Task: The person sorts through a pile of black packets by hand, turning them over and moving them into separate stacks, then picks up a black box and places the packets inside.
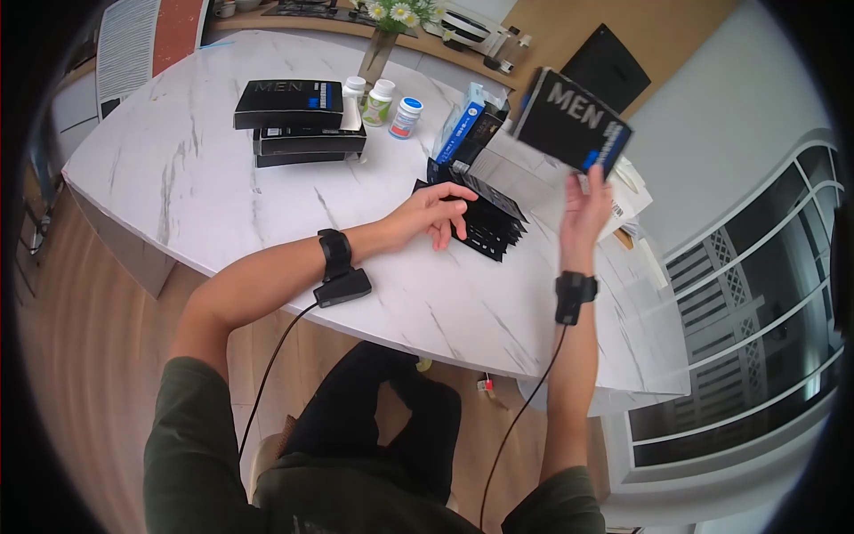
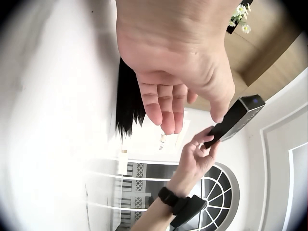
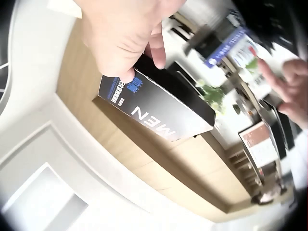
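Note:
A black box marked MEN [image 1: 574, 120] is held up off the table by my right hand [image 1: 587, 209], thumb and fingers pinching its lower end; the right wrist view shows the same box [image 3: 156, 103] gripped at one end. My left hand [image 1: 431, 214] is over the near side of a row of black packets [image 1: 489, 222] on the table, fingers loosely bent and holding nothing. In the left wrist view my left hand [image 2: 178, 72] hangs beside the dark packets [image 2: 127, 98]; whether it touches them I cannot tell.
Stacked black boxes [image 1: 289, 105] lie at the left on the marble table [image 1: 205, 196]. White bottles [image 1: 379, 102], a blue-capped bottle [image 1: 406, 117], a flower vase [image 1: 378, 55] and a blue-and-white box [image 1: 460, 129] stand farther back.

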The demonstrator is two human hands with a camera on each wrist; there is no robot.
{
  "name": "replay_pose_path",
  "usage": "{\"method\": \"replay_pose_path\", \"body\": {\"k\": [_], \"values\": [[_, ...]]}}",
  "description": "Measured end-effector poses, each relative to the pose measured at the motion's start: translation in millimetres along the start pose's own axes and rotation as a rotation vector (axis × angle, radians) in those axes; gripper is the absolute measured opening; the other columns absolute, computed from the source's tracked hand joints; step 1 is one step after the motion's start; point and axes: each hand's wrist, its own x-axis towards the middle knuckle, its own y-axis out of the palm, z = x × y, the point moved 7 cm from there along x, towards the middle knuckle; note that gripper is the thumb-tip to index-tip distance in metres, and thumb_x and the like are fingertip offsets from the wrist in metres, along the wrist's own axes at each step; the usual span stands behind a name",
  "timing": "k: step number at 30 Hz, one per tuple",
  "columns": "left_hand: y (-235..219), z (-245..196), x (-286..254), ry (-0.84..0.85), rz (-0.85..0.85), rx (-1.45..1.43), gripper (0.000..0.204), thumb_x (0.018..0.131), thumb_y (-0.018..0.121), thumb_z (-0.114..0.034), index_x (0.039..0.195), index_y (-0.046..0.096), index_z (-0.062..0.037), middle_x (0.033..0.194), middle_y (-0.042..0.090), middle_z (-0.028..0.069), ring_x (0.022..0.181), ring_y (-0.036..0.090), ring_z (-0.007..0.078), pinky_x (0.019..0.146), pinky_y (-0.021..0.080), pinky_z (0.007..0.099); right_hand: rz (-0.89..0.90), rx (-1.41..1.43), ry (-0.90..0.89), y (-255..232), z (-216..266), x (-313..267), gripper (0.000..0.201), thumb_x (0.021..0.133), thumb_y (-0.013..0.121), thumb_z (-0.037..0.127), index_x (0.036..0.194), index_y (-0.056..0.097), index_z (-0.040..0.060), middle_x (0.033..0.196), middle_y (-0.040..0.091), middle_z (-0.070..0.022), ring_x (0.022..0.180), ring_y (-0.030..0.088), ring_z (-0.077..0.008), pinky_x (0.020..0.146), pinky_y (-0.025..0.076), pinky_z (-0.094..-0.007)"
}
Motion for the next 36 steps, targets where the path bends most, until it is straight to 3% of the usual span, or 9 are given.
{"method": "replay_pose_path", "body": {"k": [4,5,9,10,15,18,24,28,36], "values": [[15.2,-3.7,-8.1,0.053,0.061,0.099,0.057,0.093,0.053,-0.036,0.135,0.033,-0.0026,0.086,0.064,0.0109,0.054,0.059,0.0127,0.051,0.048,0.0229,0.13,0.156,0.301,21.7,-71.9,-67.5,0.012,0.091,0.06,0.017,0.093,0.052,0.0077,0.09,0.062,-0.0037,0.074,0.062,-0.0115,0.062,0.054,-0.0246],[8.2,-0.8,-8.1,0.046,-0.037,0.09,0.049,0.093,0.053,-0.038,0.123,0.044,0.0004,0.083,0.064,0.0106,0.054,0.058,0.0128,0.051,0.047,0.0235,0.185,0.094,0.312,23.8,-87.0,-79.7,0.012,0.092,0.059,0.018,0.093,0.052,0.0075,0.09,0.063,-0.0041,0.075,0.062,-0.0115,0.061,0.054,-0.0243],[-19.7,7.6,-3.9,0.038,-0.199,0.107,0.039,0.095,0.049,-0.039,0.09,0.057,-0.0007,0.075,0.063,0.0102,0.052,0.056,0.013,0.048,0.045,0.0244,0.291,-0.017,0.336,35.8,-94.9,-103.3,0.018,0.096,0.051,0.021,0.094,0.054,0.0045,0.092,0.064,-0.0072,0.081,0.064,-0.0143,0.061,0.053,-0.0246],[-23.4,7.1,-3.4,0.058,-0.215,0.102,0.039,0.095,0.049,-0.038,0.09,0.057,-0.001,0.075,0.063,0.0102,0.051,0.055,0.0129,0.048,0.045,0.0243,0.302,-0.022,0.329,35.7,-95.5,-102.5,0.019,0.097,0.049,0.022,0.095,0.055,0.0036,0.092,0.065,-0.0078,0.083,0.064,-0.0149,0.062,0.054,-0.0249],[-30.1,7.2,-1.8,0.107,-0.249,0.079,0.039,0.095,0.046,-0.039,0.088,0.056,-0.0023,0.073,0.062,0.0098,0.051,0.054,0.0125,0.048,0.043,0.0241,0.449,-0.189,0.193,28.3,-94.1,-99.3,0.036,0.099,0.041,0.02,0.116,0.054,-0.0093,0.126,0.048,-0.0116,0.09,0.063,-0.0194,0.068,0.056,-0.0284],[-27.2,8.2,-0.8,0.073,-0.242,-0.037,0.042,0.093,0.044,-0.043,0.084,0.056,-0.0038,0.072,0.061,0.0091,0.052,0.054,0.0121,0.049,0.043,0.0243,0.545,-0.247,0.134,35.5,-91.4,-103.0,0.038,0.097,0.044,0.019,0.127,0.046,-0.0058,0.128,0.044,-0.0142,0.093,0.062,-0.0197,0.07,0.055,-0.0274],[-23.8,6.0,-1.6,0.018,-0.235,-0.054,0.044,0.093,0.041,-0.045,0.078,0.055,-0.0058,0.069,0.061,0.0074,0.052,0.054,0.0113,0.054,0.043,0.0238,0.644,-0.76,-0.359,39.0,-73.9,-100.7,0.041,0.089,0.058,0.017,0.124,0.047,-0.0022,0.127,0.044,-0.0196,0.092,0.062,-0.0254,0.07,0.054,-0.0299],[-24.8,4.1,-3.8,0.005,-0.234,-0.113,0.046,0.092,0.041,-0.046,0.074,0.056,-0.0067,0.068,0.061,0.0062,0.052,0.053,0.0115,0.056,0.042,0.0233,0.646,-0.905,-0.519,40.4,-62.5,-100.4,0.042,0.083,0.068,0.022,0.114,0.053,-0.0013,0.114,0.051,-0.015,0.084,0.062,-0.0249,0.066,0.052,-0.0308],[-25.9,2.7,-3.4,0.011,-0.235,-0.128,0.05,0.09,0.043,-0.05,0.067,0.057,-0.008,0.063,0.06,0.0048,0.052,0.053,0.0118,0.055,0.042,0.0224,0.645,-0.929,-0.529,41.4,-59.3,-99.7,0.045,0.072,0.078,0.016,0.107,0.052,0.0023,0.09,0.058,-0.0105,0.074,0.062,-0.0218,0.064,0.05,-0.0311]]}}
